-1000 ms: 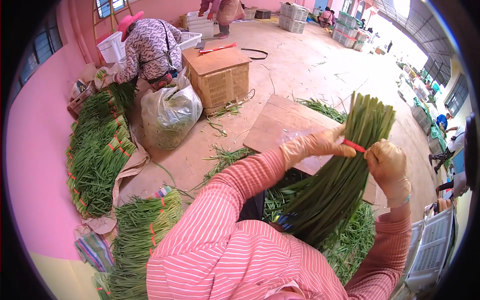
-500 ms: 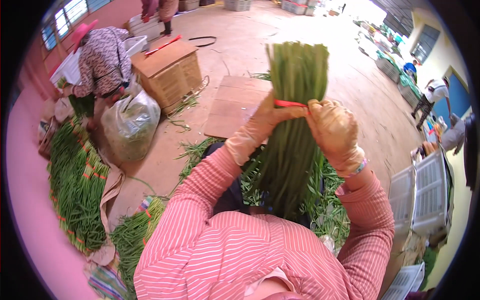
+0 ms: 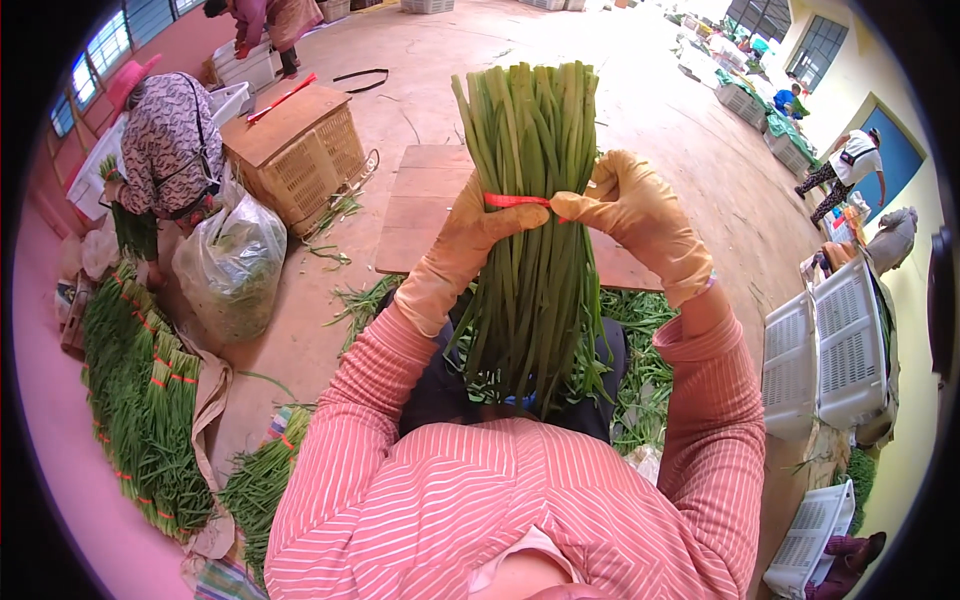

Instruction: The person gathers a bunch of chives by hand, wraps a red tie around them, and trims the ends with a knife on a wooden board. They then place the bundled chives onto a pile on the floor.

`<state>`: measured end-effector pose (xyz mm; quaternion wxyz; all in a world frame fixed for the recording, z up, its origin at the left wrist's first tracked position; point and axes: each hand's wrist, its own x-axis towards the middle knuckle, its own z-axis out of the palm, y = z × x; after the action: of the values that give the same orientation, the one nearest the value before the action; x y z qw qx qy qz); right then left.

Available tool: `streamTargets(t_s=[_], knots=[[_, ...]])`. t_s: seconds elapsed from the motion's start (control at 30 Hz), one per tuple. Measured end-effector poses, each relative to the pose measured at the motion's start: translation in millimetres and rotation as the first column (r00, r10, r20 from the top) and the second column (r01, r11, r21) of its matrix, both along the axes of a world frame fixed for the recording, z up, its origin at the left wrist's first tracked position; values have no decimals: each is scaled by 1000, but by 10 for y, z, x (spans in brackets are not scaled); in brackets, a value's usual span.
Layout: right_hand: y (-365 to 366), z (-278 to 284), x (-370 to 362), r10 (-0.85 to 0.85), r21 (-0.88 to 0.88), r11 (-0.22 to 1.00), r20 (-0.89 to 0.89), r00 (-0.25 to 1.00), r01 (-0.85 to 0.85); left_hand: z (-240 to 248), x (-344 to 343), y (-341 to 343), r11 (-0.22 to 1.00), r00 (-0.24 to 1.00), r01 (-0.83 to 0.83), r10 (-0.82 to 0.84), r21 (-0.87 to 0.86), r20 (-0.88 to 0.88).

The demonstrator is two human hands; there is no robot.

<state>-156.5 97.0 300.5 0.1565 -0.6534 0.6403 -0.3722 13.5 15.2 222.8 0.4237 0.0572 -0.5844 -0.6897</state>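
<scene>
Upright before my chest stands a thick bunch of long green stalks (image 3: 530,120), cut ends up and leafy ends hanging over my lap. My left hand (image 3: 462,235), in a thin tan glove, wraps the bunch's left side, its thumb lying along a red band (image 3: 512,201). The band crosses the front of the stalks. At the right, my gloved right hand (image 3: 645,220) pinches the band's end between thumb and finger. What the band does behind the bunch is hidden.
Wooden board (image 3: 415,215) lies beyond my lap; loose green stalks (image 3: 640,370) litter the ground beside me. Tied bunches (image 3: 150,400) are piled at the left, near a clear plastic bag (image 3: 235,265) and a bending person (image 3: 175,140). White crates (image 3: 850,340) stand at the right.
My view has shifted, so the surroundings sit further left. The bunch is seen more upright, and my right hand has gone from a closed fist to a pinch with raised fingers on the red band.
</scene>
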Motion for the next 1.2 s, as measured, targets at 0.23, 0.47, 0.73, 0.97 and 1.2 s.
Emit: streamTargets(t_s=[0.23,0.47,0.73,0.97,1.2], knots=[[-25,-53,260,-9,-95,995,-106,994,-1,-68,66,24,998,997,-6,11,64,-70],[-141,-262,-43,-46,-138,990,-250,967,12,29,86,-82,989,984,-147,144,23,101],[972,-850,-1538,-659,-157,733,77,748,662,579,-101,-1003,633,759,-241,595,-736,264],[2914,-3178,-2119,-904,350,316,-171,392,882,-353,-634,-1899,103,590,152,788,-983,174],[3154,-4727,-1550,-879,838,105,-173,443,536,-1626,-617,-1844,327,405,382,781,-865,474]])
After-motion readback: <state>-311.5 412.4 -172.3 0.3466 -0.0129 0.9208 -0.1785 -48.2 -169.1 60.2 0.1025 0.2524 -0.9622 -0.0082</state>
